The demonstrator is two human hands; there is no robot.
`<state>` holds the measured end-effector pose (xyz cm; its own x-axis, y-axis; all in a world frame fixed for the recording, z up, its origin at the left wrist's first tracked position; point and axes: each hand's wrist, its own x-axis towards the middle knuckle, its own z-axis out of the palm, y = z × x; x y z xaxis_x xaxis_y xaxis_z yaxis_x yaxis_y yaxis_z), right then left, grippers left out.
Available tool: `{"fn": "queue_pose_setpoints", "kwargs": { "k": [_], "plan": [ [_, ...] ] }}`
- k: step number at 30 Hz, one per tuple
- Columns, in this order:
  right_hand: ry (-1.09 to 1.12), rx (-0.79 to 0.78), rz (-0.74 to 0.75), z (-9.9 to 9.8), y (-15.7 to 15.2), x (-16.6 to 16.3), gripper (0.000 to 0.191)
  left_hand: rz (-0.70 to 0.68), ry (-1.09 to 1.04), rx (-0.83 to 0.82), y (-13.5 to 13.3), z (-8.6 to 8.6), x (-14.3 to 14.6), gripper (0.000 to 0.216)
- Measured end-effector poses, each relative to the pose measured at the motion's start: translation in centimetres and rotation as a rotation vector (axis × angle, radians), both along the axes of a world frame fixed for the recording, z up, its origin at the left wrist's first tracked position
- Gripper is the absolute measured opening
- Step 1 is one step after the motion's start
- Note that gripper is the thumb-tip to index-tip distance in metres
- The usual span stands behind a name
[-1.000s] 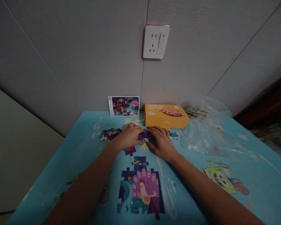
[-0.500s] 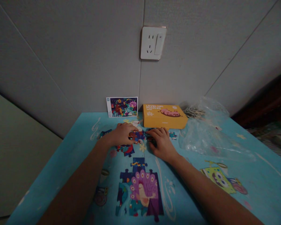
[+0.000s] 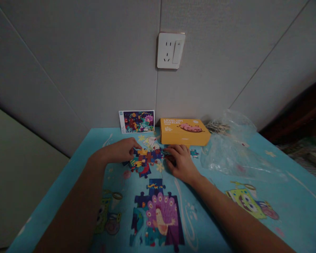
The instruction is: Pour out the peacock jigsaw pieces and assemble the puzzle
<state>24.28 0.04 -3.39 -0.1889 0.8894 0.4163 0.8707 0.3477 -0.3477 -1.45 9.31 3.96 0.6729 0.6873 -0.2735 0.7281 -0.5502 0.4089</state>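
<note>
A cluster of joined puzzle pieces (image 3: 144, 160) lies on the blue cartoon tablecloth (image 3: 252, 182) near the far edge. My left hand (image 3: 121, 150) rests at the cluster's left side, fingers curled, tips touching the pieces. On the cluster's right side, my right hand (image 3: 180, 161) lies flat with its fingers apart, pressing on a dark piece. A larger assembled section with a peacock (image 3: 159, 216) lies closer to me, apart from both hands.
A yellow puzzle box (image 3: 184, 131) stands at the back by the wall. A reference picture card (image 3: 137, 121) leans against the wall. A crumpled clear plastic bag (image 3: 234, 147) lies to the right. A white wall socket (image 3: 170, 50) is above.
My left hand has slid left off the cluster, uncovering its joined pieces. My right hand has stayed almost in place. The view has shifted slightly.
</note>
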Motion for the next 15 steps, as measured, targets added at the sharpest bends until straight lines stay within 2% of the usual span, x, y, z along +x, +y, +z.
{"fn": "queue_pose_setpoints", "kwargs": {
  "k": [6, 10, 12, 15],
  "plan": [
    [0.009, 0.002, -0.089, -0.3, 0.2, 0.2, 0.035, -0.003, 0.006, 0.093, 0.4, -0.7, 0.1, 0.051],
    [0.015, 0.008, -0.100, -0.3, 0.3, 0.2, 0.032, -0.071, -0.108, 0.223, -0.3, -1.6, 2.6, 0.040],
    [0.028, 0.015, -0.093, -0.2, 0.2, 0.2, 0.031, -0.091, -0.150, 0.273, -0.9, -2.4, 4.3, 0.043],
    [0.052, 0.011, -0.080, -0.1, 0.2, 0.2, 0.033, -0.094, -0.099, 0.261, -1.6, -3.7, 6.1, 0.046]
  ]
}}
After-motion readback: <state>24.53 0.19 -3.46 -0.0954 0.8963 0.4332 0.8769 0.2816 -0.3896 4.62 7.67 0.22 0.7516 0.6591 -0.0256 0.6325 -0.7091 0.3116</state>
